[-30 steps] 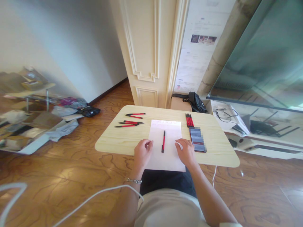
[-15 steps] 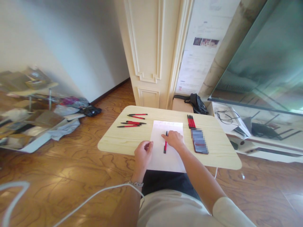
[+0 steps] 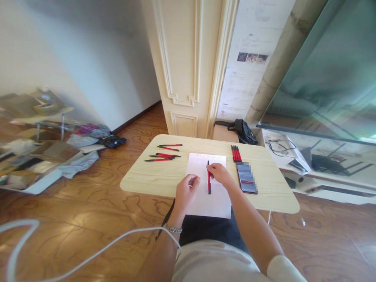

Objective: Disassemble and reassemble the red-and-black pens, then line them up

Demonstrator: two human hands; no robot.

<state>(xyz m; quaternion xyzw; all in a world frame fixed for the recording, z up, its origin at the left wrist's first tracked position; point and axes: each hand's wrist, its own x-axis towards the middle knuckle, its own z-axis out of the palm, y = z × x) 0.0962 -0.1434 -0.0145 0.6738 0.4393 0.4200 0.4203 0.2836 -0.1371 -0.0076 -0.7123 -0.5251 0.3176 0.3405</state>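
A red pen with black ends is upright in my view over a white sheet of paper. My right hand pinches it from the right side, between thumb and fingers. My left hand is loosely curled at the paper's left edge, its thumb close to the index finger, and nothing shows in it. Several red and black pens lie scattered at the table's far left. A row of similar pens sits side by side right of the paper, just beyond a phone.
The pale wooden table has rounded corners. Behind it on the right is a black bag, beside a white cabinet with cables. A white cord crosses over my left forearm. Boxes and bags are piled at the left.
My right hand has closed its fingers on the pen, which has shifted slightly right. My left hand has moved right, further over the paper.
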